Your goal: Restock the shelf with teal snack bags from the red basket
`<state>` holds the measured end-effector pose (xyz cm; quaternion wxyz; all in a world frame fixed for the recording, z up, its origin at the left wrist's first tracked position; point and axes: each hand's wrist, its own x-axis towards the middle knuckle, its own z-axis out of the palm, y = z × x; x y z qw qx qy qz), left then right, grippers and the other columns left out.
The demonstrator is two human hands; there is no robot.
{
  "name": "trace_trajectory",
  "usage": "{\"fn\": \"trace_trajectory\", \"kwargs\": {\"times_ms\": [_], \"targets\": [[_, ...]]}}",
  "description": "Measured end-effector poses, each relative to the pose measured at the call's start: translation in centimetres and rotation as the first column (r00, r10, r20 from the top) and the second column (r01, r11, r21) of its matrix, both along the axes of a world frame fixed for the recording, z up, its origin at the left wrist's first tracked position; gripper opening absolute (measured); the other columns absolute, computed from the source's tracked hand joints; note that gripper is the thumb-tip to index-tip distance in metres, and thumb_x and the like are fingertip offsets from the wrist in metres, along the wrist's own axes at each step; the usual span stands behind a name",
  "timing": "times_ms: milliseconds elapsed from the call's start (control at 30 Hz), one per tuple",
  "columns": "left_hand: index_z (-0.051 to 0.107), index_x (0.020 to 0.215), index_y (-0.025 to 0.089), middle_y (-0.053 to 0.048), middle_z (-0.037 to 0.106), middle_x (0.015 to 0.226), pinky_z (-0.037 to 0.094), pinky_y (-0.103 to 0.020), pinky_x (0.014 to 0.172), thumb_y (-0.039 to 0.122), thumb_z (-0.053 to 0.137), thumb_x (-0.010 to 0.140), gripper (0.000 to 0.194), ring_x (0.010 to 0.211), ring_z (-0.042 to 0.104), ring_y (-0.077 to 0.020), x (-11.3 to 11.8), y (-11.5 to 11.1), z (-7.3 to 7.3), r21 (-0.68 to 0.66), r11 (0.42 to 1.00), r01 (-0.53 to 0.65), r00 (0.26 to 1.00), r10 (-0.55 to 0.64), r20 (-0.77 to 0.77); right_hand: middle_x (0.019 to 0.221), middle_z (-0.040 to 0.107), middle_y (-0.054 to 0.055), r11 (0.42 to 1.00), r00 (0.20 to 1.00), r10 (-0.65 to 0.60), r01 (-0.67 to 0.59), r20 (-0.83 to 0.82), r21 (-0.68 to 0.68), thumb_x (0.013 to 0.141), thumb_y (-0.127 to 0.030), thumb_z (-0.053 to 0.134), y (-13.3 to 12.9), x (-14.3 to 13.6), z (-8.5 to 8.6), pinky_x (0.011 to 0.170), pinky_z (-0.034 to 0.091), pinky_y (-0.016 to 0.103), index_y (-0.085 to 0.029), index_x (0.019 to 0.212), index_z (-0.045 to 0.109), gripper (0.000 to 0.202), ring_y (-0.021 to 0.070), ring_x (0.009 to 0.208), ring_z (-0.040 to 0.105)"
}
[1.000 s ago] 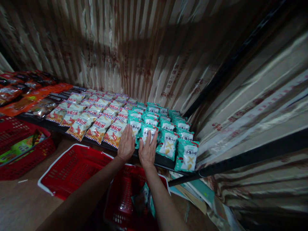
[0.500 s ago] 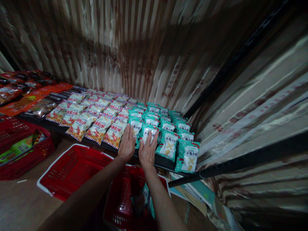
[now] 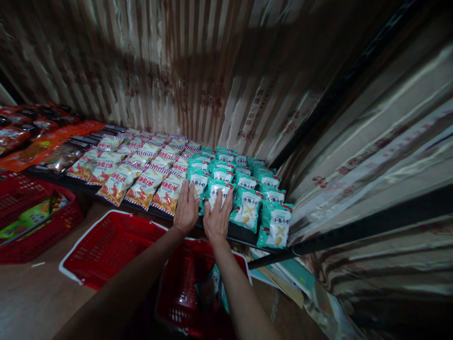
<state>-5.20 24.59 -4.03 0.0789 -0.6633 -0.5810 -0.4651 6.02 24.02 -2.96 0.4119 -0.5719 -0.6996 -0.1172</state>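
Observation:
Rows of teal snack bags (image 3: 247,208) with white fronts stand at the right end of a black shelf (image 3: 244,235). My right hand (image 3: 217,219) lies with outstretched fingers on the front of one teal bag (image 3: 216,191). Just left of it, my left hand (image 3: 186,210) has its fingers stretched out against a neighbouring teal bag (image 3: 197,182), by the edge of the white-and-orange snack bags (image 3: 169,191). Neither hand is wrapped round a bag. The lower parts of both touched bags are hidden behind my fingers.
Below the shelf are a red basket (image 3: 106,245) with a white rim and another red basket (image 3: 180,283) holding teal bags (image 3: 208,285). A third basket (image 3: 67,222) at left contains green packets (image 3: 33,215). A black post (image 3: 318,241) borders the right; striped sheeting (image 3: 212,71) hangs behind.
Both hands stay against the same teal bags, nearly still. The view has shifted slightly, and the bags keep their arrangement.

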Motion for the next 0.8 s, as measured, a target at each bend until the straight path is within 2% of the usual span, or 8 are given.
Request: {"fn": "trace_trajectory", "kwargs": {"times_ms": [167, 400, 600, 800], "targets": [[0.012, 0.146, 0.012, -0.021, 0.023, 0.150, 0.029, -0.047, 0.111, 0.029, 0.035, 0.094, 0.059, 0.142, 0.014, -0.0250, -0.22, -0.15, -0.06, 0.016, 1.000, 0.020, 0.999, -0.020, -0.026, 0.153, 0.005, 0.021, 1.000, 1.000, 0.014, -0.014, 0.012, 0.002, 0.093, -0.037, 0.036, -0.41, 0.06, 0.21, 0.104, 0.029, 0.059, -0.014, 0.144, 0.022, 0.058, 0.0323, 0.141, 0.008], [0.019, 0.143, 0.011, -0.021, 0.020, 0.151, 0.023, -0.050, 0.113, 0.033, 0.032, 0.094, 0.055, 0.143, 0.011, -0.0258, -0.36, -0.62, 0.26, 0.010, 0.998, 0.064, 0.998, -0.064, 0.003, 0.154, -0.004, 0.020, 1.000, 1.000, 0.014, -0.013, 0.022, -0.013, 0.093, -0.038, 0.038, -0.91, 0.18, -0.22, 0.105, 0.026, 0.061, -0.015, 0.146, 0.019, 0.061, 0.0336, 0.141, 0.001], [0.023, 0.141, 0.009, -0.022, 0.025, 0.149, 0.024, -0.048, 0.113, 0.027, 0.032, 0.093, 0.051, 0.142, 0.012, -0.0252, -0.43, -0.65, 0.32, 0.005, 0.998, 0.064, 0.998, -0.064, -0.023, 0.153, -0.001, 0.022, 0.999, 1.000, 0.028, -0.028, 0.011, -0.036, 0.094, -0.035, 0.034, -1.02, 0.30, -0.31, 0.105, 0.026, 0.058, -0.014, 0.147, 0.014, 0.060, 0.0313, 0.142, 0.002], [0.022, 0.141, 0.008, -0.022, 0.026, 0.149, 0.026, -0.047, 0.113, 0.018, 0.028, 0.091, 0.051, 0.142, 0.015, -0.0244, -0.36, -0.49, 0.00, 0.021, 0.998, 0.057, 0.998, -0.057, -0.003, 0.152, 0.006, 0.023, 1.000, 1.000, 0.007, -0.007, -0.003, -0.031, 0.095, -0.031, 0.031, -1.01, 0.10, -0.13, 0.105, 0.028, 0.055, -0.013, 0.145, 0.019, 0.054, 0.0297, 0.142, 0.005]]}}
